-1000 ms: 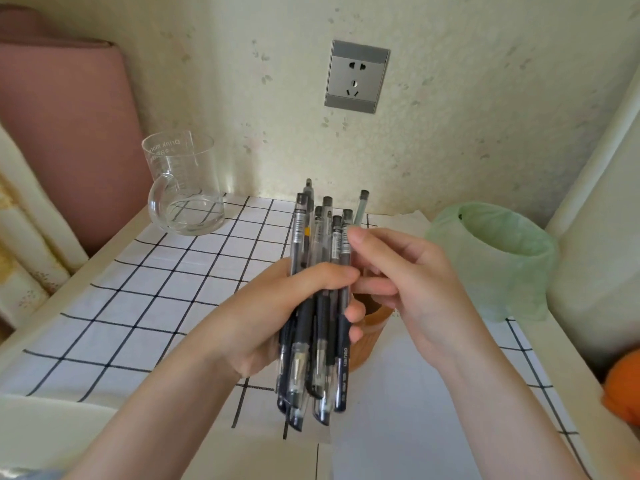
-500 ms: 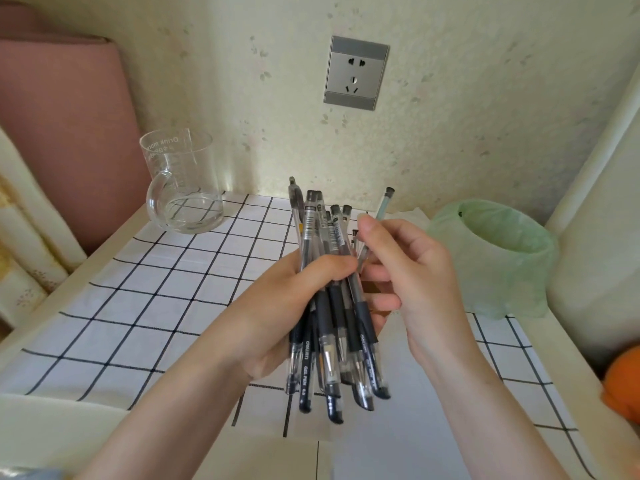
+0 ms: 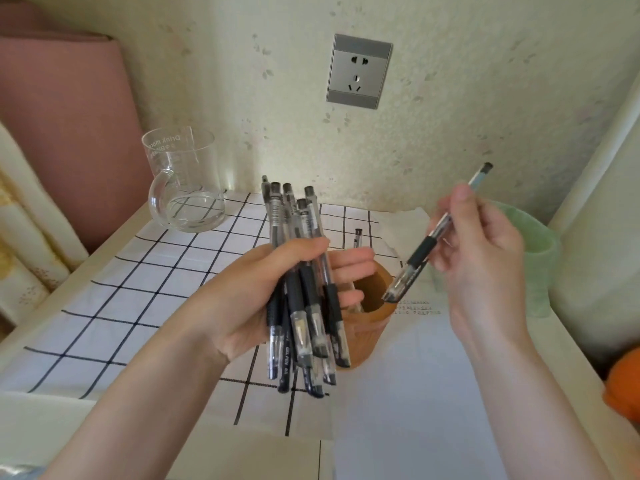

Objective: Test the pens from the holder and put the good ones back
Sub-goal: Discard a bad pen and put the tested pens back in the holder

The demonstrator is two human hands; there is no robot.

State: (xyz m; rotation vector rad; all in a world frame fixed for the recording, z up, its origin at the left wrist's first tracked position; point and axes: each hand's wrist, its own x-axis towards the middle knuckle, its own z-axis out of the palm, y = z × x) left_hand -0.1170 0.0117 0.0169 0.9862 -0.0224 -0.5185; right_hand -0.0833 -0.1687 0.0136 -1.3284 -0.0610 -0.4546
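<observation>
My left hand (image 3: 263,299) grips a bundle of several black gel pens (image 3: 304,271), caps pointing down toward me. My right hand (image 3: 481,258) holds one capped black pen (image 3: 424,249) tilted, its capped tip over the brown pen holder (image 3: 375,306). The holder stands on the table behind my left fingers, partly hidden, with one pen (image 3: 357,237) still sticking up from it. A white sheet of paper (image 3: 415,382) with some printed lines lies under and in front of the holder.
A clear glass mug (image 3: 183,188) stands at the back left on the checked tablecloth (image 3: 114,306). A green bag-lined bin (image 3: 533,258) sits at the right behind my right hand. An orange object (image 3: 623,386) is at the right edge. A wall socket (image 3: 358,71) is above.
My right hand has pulled one pen out of the bundle and moved it right, away from my left hand. The bundle has tilted slightly and the holder now shows.
</observation>
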